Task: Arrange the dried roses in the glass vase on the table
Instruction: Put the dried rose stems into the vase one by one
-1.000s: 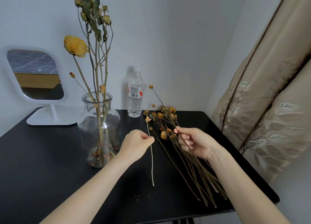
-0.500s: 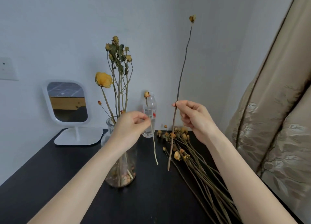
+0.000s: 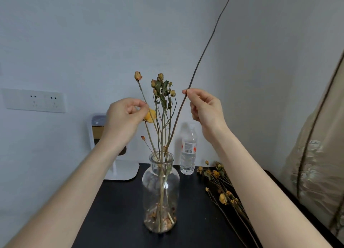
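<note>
A clear glass vase [image 3: 161, 190] stands on the black table [image 3: 115, 210] with several dried roses [image 3: 163, 91] upright in it. My left hand [image 3: 124, 117] pinches a short dried rose [image 3: 138, 76] by its stem above and left of the vase mouth. My right hand [image 3: 204, 110] pinches a long thin stem [image 3: 204, 46]; its lower end reaches the vase mouth and its top runs out of frame. A pile of dried roses [image 3: 221, 190] lies on the table to the right of the vase.
A water bottle [image 3: 188, 153] stands behind the vase on the right. A white-framed mirror [image 3: 119, 166] sits at the back left, partly hidden by my left arm. A wall socket [image 3: 35, 100] is on the left wall. A beige curtain [image 3: 316, 154] hangs at the right.
Both hands rose and moved over the vase with their stems. The long stem's lower end came from above the table to the vase mouth. The camera tilted up.
</note>
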Demonstrator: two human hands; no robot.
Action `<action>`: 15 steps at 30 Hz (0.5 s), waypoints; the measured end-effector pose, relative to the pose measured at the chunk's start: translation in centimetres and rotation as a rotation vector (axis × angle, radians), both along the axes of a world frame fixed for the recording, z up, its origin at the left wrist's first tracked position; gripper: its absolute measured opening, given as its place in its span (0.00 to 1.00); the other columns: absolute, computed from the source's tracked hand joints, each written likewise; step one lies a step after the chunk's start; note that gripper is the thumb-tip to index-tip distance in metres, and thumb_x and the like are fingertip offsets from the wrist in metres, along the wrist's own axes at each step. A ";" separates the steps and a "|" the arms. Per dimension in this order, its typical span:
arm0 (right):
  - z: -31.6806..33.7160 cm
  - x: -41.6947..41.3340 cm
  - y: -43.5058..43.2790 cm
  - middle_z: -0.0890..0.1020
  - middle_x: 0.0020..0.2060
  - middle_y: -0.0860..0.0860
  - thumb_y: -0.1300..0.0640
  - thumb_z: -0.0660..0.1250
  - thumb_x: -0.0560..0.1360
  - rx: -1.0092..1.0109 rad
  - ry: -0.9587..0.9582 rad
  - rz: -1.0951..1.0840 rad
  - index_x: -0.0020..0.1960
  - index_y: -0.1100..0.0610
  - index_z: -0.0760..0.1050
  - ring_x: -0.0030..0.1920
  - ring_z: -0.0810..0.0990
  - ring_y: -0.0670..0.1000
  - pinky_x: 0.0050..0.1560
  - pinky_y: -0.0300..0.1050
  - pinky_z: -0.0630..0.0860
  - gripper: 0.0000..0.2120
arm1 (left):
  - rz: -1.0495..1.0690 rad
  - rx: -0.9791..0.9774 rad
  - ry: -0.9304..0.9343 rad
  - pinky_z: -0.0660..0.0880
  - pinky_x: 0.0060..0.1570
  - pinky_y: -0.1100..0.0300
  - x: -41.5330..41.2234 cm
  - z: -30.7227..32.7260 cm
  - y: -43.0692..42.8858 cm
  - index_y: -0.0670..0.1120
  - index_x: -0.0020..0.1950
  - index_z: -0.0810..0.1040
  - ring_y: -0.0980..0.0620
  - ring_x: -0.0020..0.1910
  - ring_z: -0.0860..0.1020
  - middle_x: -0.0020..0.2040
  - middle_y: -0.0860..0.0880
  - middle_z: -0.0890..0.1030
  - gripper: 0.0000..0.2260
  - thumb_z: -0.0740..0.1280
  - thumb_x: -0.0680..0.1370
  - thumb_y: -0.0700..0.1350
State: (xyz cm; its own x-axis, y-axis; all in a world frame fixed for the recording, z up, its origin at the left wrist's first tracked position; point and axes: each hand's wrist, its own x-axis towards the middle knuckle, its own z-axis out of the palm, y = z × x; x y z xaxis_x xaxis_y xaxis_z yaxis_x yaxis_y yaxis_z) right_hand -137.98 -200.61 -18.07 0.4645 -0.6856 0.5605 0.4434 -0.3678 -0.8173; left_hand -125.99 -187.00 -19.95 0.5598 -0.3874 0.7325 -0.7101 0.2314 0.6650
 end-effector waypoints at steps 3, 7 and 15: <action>-0.1 0.6 0.2 0.67 0.26 0.48 0.57 0.65 0.77 -0.020 0.024 -0.032 0.44 0.52 0.81 0.21 0.62 0.41 0.22 0.32 0.61 0.07 | 0.018 0.037 -0.028 0.64 0.25 0.78 0.8 -0.4 -0.3 0.54 0.36 0.76 0.62 0.19 0.67 0.18 0.58 0.70 0.10 0.66 0.75 0.42; -1.1 1.2 0.2 0.67 0.25 0.47 0.57 0.65 0.77 -0.034 0.094 -0.062 0.45 0.54 0.81 0.21 0.63 0.41 0.23 0.31 0.62 0.06 | 0.040 0.160 -0.060 0.63 0.25 0.77 1.6 -2.1 -1.0 0.52 0.36 0.76 0.60 0.20 0.66 0.18 0.55 0.68 0.09 0.66 0.75 0.41; -4.4 1.5 -0.3 0.72 0.20 0.40 0.57 0.68 0.75 -0.036 0.232 -0.087 0.48 0.57 0.83 0.24 0.65 0.41 0.25 0.28 0.65 0.06 | 0.092 0.345 -0.057 0.67 0.33 0.69 1.5 -5.9 -2.0 0.46 0.45 0.80 0.58 0.26 0.70 0.24 0.53 0.71 0.03 0.67 0.75 0.42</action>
